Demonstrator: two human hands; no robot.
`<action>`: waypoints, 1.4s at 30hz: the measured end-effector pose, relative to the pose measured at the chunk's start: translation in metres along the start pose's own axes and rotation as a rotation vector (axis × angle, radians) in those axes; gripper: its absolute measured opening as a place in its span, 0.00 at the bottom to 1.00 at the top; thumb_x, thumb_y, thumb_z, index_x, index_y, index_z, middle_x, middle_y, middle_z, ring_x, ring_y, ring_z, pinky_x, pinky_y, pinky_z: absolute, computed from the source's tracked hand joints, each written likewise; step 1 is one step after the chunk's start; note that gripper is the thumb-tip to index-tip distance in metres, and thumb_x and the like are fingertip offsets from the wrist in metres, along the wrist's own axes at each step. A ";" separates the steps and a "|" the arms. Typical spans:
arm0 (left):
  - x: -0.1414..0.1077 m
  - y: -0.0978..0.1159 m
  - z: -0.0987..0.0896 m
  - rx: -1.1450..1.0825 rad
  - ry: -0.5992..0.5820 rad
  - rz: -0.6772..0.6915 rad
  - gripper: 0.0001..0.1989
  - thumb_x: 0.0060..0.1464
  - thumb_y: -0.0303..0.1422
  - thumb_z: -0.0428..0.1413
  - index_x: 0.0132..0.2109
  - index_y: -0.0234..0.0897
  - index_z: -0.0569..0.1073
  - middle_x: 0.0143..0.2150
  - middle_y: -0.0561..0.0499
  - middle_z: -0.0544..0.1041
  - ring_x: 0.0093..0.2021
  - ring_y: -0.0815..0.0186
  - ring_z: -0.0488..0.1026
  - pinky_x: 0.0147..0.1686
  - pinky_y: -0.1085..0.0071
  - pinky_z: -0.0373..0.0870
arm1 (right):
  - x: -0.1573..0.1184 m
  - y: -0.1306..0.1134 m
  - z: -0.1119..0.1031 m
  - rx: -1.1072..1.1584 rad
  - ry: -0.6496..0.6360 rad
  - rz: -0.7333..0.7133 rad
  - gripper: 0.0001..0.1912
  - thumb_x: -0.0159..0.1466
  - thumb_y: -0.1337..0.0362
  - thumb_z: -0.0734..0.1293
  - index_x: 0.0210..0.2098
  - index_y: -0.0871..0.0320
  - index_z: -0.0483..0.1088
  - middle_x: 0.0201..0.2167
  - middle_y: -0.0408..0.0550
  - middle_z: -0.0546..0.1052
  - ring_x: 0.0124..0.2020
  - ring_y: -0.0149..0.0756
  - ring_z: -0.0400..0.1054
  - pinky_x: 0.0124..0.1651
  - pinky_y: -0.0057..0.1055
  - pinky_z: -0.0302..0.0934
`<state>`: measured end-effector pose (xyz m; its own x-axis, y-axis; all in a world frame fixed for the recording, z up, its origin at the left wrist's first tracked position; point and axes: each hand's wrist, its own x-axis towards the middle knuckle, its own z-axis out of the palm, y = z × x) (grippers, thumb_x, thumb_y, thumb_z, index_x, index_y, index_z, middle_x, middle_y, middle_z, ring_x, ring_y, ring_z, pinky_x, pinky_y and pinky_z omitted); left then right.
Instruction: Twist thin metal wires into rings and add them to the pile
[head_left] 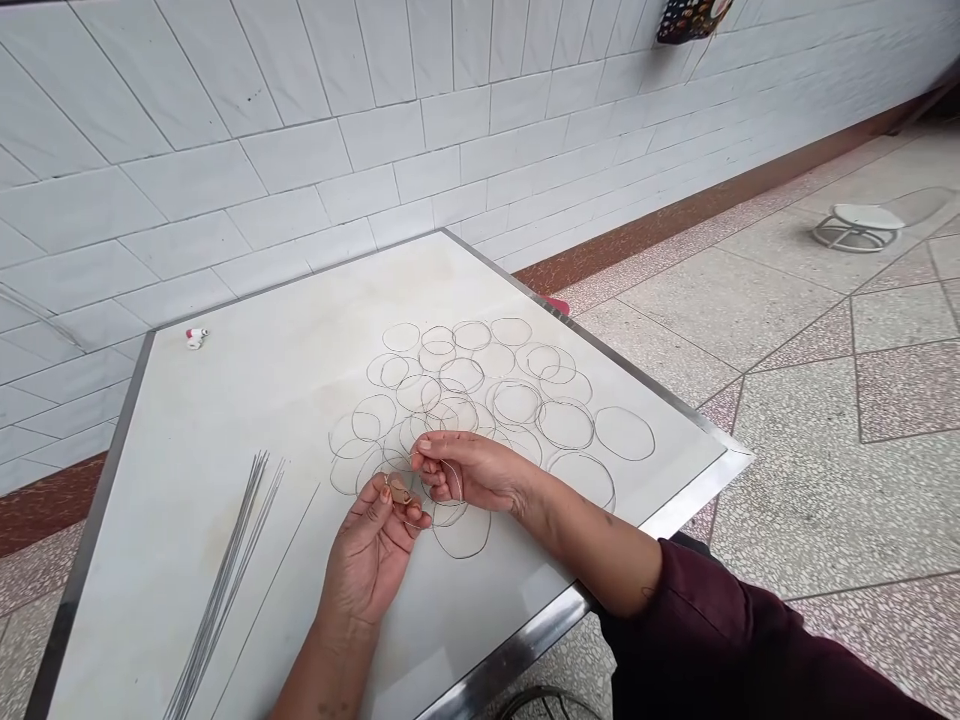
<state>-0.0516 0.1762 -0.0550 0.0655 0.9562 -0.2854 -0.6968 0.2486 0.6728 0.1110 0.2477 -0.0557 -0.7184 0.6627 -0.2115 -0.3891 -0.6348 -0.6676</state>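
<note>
Closest to the camera, a maroon sleeve [697, 640] runs off the lower right edge, and a bare forearm reaches from it onto a white desk [480, 290] with a steel rim [510, 635]. The left hand [367, 560] lies palm up, fingers half curled, pinching a small tan piece [400, 490] and a thin wire loop [456, 482] between thumb and forefinger. The right hand [465, 470] sits just beside it, palm down, its fingertips drawn together at the same loop. Many overlapping wire rings [566, 425] lie flat on the desk around and beyond both hands. To the left lies a fanned bundle of straight wires [225, 575], and a small white-and-red object [196, 338] sits near the far corner. Past the desk are a white tiled wall [285, 150] and a speckled stone floor [825, 480] holding a small white stand [859, 228].
</note>
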 end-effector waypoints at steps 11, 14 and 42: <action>0.001 0.001 0.002 -0.020 -0.034 0.020 0.09 0.46 0.29 0.69 0.27 0.34 0.76 0.26 0.54 0.71 0.30 0.68 0.73 0.35 0.70 0.76 | 0.001 -0.003 -0.009 0.157 -0.060 0.039 0.13 0.60 0.59 0.75 0.34 0.64 0.76 0.26 0.40 0.67 0.27 0.24 0.62 0.29 0.21 0.58; 0.001 0.001 0.001 -0.048 -0.001 0.026 0.09 0.44 0.27 0.70 0.29 0.34 0.76 0.27 0.55 0.72 0.27 0.70 0.71 0.32 0.72 0.76 | 0.000 -0.003 -0.010 0.167 -0.075 0.049 0.11 0.59 0.61 0.75 0.33 0.64 0.75 0.26 0.40 0.67 0.27 0.24 0.62 0.29 0.20 0.58; 0.004 0.002 -0.001 -0.074 0.142 0.088 0.11 0.42 0.28 0.71 0.30 0.34 0.76 0.29 0.54 0.75 0.30 0.70 0.74 0.36 0.72 0.78 | 0.001 0.012 -0.007 -0.701 -0.090 -0.368 0.59 0.44 0.55 0.83 0.68 0.41 0.52 0.63 0.49 0.60 0.65 0.45 0.54 0.63 0.46 0.55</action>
<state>-0.0537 0.1800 -0.0553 -0.0958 0.9411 -0.3242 -0.7462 0.1477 0.6492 0.1102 0.2438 -0.0687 -0.6695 0.7279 0.1482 -0.1784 0.0361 -0.9833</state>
